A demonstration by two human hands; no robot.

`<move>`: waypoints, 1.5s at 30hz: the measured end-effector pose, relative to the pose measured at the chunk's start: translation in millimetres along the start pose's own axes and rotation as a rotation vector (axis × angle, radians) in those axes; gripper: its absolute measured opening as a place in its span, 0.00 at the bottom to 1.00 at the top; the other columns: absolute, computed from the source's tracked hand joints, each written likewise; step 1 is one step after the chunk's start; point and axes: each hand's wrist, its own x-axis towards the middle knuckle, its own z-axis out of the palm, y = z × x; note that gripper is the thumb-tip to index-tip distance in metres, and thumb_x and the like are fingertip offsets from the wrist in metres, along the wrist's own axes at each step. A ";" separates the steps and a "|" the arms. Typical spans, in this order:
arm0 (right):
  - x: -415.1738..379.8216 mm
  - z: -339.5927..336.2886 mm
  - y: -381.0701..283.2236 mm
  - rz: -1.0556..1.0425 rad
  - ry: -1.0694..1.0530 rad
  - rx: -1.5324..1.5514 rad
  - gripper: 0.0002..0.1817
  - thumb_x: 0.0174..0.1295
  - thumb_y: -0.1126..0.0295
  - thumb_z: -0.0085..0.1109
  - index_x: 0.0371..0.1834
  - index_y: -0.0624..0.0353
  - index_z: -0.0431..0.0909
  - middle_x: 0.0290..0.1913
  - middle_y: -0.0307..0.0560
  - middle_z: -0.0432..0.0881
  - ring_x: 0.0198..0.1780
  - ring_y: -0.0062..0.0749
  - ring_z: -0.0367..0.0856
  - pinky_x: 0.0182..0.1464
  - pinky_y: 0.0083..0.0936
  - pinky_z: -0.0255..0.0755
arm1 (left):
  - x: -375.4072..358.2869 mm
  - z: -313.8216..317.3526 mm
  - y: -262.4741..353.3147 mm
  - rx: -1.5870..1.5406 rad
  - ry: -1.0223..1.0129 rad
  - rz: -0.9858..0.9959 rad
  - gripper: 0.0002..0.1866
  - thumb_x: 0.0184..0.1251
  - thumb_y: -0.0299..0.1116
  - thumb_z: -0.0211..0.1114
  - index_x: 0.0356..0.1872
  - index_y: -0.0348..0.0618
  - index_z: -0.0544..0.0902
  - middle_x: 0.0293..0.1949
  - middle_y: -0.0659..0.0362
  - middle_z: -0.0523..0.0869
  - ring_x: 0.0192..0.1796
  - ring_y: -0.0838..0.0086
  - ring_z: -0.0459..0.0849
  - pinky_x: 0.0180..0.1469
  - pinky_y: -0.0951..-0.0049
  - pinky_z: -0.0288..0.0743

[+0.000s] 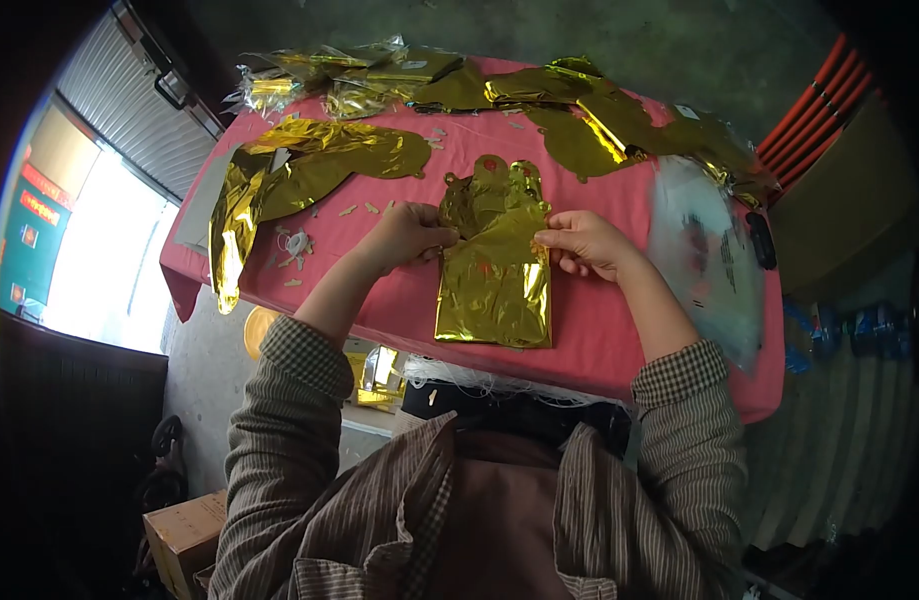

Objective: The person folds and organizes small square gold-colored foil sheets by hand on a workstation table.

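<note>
A folded gold foil balloon (494, 290) lies in front of me at the near edge of the pink-covered table (609, 340). Its upper part has rounded tabs, and one shows a reddish round spot. My left hand (414, 238) pinches the foil's left edge between thumb and fingers. On the opposite edge, my right hand (586, 243) grips the foil with thumb and forefinger, its other fingers curled below. Another gold foil balloon (329, 165), loosely spread, lies to the left beyond my left hand.
Along the far edge lie several gold foil balloons (619, 115) and clear plastic packets (364, 85). Clear plastic bags (704, 260) cover the right side, beside a black object (761, 240). Small pale strips and a white string coil (296, 244) lie left. A cardboard box (187, 530) stands on the floor.
</note>
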 end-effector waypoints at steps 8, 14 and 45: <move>10.7 3.5 4.7 0.088 -0.085 0.071 0.07 0.56 0.70 0.63 0.33 0.60 0.77 0.23 0.37 0.78 0.12 0.11 0.65 0.10 0.11 0.50 | -6.4 0.1 5.5 -0.013 -0.035 -0.023 0.07 0.62 0.31 0.63 0.26 0.41 0.78 0.13 0.64 0.74 0.13 0.84 0.68 0.13 0.83 0.58; 5.1 5.6 7.1 0.019 -0.030 0.087 0.05 0.56 0.73 0.63 0.32 0.61 0.79 0.23 0.38 0.79 0.12 0.11 0.63 0.10 0.10 0.50 | -14.2 -15.4 -4.6 -0.197 -0.150 -0.030 0.07 0.64 0.32 0.60 0.31 0.40 0.80 0.20 0.62 0.80 0.19 0.84 0.74 0.20 0.84 0.65; -0.5 7.6 10.1 -0.101 -0.060 0.145 0.04 0.55 0.76 0.63 0.32 0.63 0.80 0.27 0.40 0.81 0.14 0.11 0.65 0.14 0.09 0.56 | -18.5 -0.4 -8.4 -0.046 -0.070 0.049 0.08 0.65 0.32 0.60 0.36 0.37 0.82 0.19 0.65 0.80 0.18 0.86 0.76 0.20 0.84 0.68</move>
